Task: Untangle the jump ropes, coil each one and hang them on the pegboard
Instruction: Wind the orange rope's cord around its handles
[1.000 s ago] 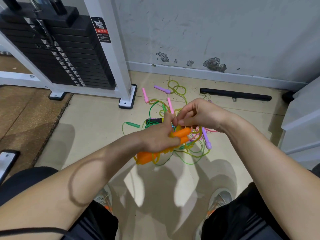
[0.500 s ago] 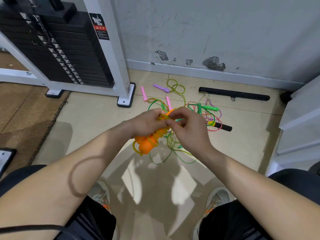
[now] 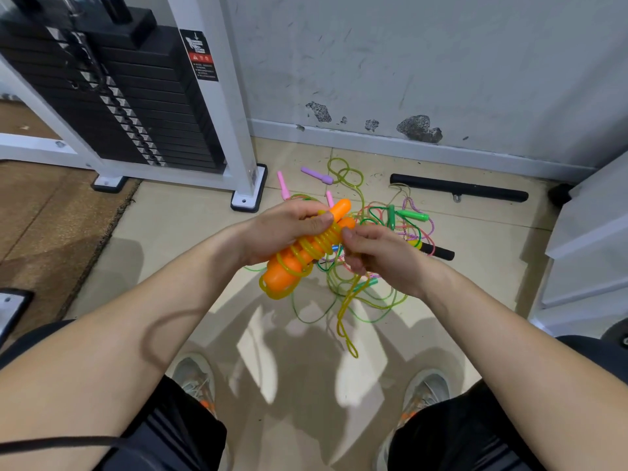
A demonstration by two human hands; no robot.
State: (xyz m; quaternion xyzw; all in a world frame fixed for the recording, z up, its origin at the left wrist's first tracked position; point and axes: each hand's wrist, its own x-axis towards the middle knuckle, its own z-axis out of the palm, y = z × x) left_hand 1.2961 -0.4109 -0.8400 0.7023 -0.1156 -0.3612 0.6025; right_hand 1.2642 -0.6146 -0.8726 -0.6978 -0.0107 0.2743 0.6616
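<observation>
A weight stack machine (image 3: pixel 136 107) stands far left against the wall, and a black bar (image 3: pixel 458 192) lies on the tiled floor (image 3: pixel 187 232). Between them on the floor sprawls the tangle of jump ropes (image 3: pixel 384 226) — green, pink and purple handles among loops. Above it, the left hand (image 3: pixel 285 229) has its fingers clenched round two orange handles (image 3: pixel 341 208) wound with yellow rope (image 3: pixel 319 243) — the right hand (image 3: pixel 380 253) pinches that rope beside the coil.
</observation>
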